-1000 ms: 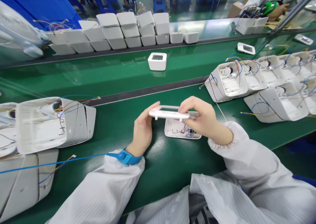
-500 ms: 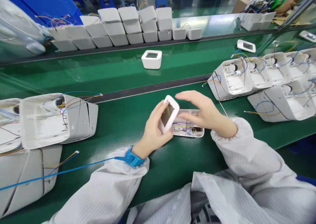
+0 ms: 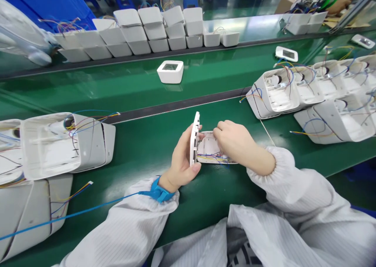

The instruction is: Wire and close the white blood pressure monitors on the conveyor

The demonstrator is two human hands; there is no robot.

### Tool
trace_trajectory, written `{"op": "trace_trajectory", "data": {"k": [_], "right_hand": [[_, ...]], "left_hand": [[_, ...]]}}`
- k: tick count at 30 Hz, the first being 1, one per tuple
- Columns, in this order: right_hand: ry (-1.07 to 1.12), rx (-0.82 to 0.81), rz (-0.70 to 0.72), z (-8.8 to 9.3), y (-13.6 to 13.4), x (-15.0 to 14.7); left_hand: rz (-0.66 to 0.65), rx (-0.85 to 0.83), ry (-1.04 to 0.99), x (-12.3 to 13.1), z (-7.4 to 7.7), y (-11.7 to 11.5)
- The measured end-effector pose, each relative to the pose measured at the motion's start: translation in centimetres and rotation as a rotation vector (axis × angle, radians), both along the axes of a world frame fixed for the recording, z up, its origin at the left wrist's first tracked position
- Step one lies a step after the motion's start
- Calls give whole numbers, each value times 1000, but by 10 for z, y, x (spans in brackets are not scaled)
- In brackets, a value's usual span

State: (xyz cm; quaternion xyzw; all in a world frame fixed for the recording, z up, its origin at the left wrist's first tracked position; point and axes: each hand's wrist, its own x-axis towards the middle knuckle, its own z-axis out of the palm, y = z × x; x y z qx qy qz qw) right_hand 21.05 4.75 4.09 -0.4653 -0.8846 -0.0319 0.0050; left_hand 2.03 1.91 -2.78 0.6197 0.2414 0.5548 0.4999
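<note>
A white front cover (image 3: 194,139) stands on edge in my left hand (image 3: 181,159), its inner side turned to the right. Just right of it lies a shallow white housing (image 3: 209,142) on the green bench, with coloured wires (image 3: 213,156) along its near side. My right hand (image 3: 235,141) is over the right part of that housing, fingers curled together and pointing down. Whatever its fingertips hold, if anything, is hidden behind the hand. A blue wrist strap (image 3: 160,190) with a cord is around my left wrist.
Large white housings with wires stand at left (image 3: 67,145) and right (image 3: 273,94). Beyond a dark rail, a white boxed unit (image 3: 170,72) and a white display panel (image 3: 286,54) lie on the green belt (image 3: 123,82). Stacked white boxes (image 3: 155,28) line the back. Another person's hand (image 3: 342,5) shows top right.
My left hand has turned the cover from display facing up to on edge, inner side showing. My right hand has closed and lowered over the housing. The boxed unit and panel have shifted left.
</note>
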Motion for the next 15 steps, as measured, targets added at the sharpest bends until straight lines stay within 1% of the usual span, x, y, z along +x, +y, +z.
{"op": "trace_trajectory", "data": {"k": [4,7,11,15], "right_hand": [[183,63,113,-13,3,-4],[304,61,106,-20,3,-7],[433,5,80,-21,4,-8],[497,-19,139,-21,6,-6]], "left_hand": [[32,-107,-46,0,-1,-1],[30,-163,-85,1,-3,-2],[-2,-154,-119,2,-5,-1],[-1,-156,-110,2,-4,-1]]}}
